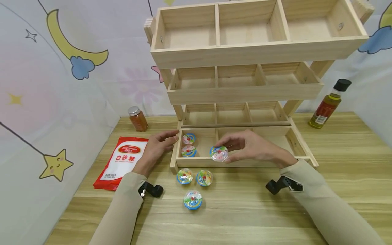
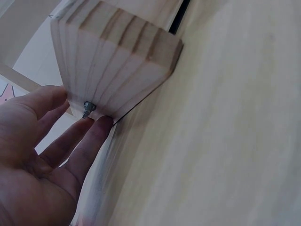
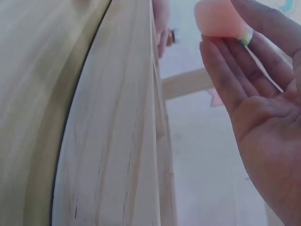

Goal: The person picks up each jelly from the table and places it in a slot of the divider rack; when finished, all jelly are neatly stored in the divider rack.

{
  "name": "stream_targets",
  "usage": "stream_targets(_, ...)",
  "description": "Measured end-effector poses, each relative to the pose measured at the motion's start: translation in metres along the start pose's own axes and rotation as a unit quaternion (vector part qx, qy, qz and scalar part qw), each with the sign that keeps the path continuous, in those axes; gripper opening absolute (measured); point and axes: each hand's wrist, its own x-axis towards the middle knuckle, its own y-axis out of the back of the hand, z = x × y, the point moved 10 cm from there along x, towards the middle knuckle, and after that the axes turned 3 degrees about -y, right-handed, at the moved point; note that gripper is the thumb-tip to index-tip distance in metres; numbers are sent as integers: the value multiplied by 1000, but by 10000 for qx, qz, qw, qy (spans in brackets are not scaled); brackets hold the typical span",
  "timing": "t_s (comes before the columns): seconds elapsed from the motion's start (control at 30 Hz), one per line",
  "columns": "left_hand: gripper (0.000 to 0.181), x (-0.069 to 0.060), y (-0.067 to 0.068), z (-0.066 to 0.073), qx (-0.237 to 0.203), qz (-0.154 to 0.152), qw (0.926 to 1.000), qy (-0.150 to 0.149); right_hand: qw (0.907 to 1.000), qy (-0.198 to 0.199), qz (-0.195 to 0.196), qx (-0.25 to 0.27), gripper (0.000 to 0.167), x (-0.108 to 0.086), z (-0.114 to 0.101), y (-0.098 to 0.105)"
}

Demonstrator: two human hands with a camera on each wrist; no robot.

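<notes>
Between thumb and fingers, my right hand (image 1: 252,146) pinches a jelly cup (image 1: 219,153) with a clear printed lid, just above the front edge of the wooden rack's (image 1: 245,162) lowest tray. Seen from the right wrist, the cup (image 3: 221,19) has a pink body. The fingertips of my left hand (image 1: 159,144) touch the rack's left end, and the left wrist view shows them against the wooden side piece (image 2: 117,52) near a metal bolt. Two jelly cups (image 1: 189,151) lie in the tray's left compartment. On the table in front are three more cups (image 1: 193,199).
Left of the rack, a red and white sugar bag (image 1: 122,160) lies near a spice jar (image 1: 138,119) with a silver lid. An oil bottle (image 1: 329,103) with a black cap stands on the right. Upper divided trays (image 1: 257,54) rise over the lowest one.
</notes>
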Motion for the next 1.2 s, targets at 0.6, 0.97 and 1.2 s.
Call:
stream_targets(0.6, 42, 1, -1, 2, 82, -35, 9999, -111, 9872, -945, 1223, -405, 48, 11, 34, 52)
stream_targets(0.97, 42, 0, -1, 2, 89, -32, 9999, -69, 9801, -1096, 1622, -340, 53, 13, 50, 64)
stream_targets(1.2, 42, 0, -1, 2, 101, -83, 9998, -126, 9768, -1121, 1814, -203, 52, 14, 61, 67)
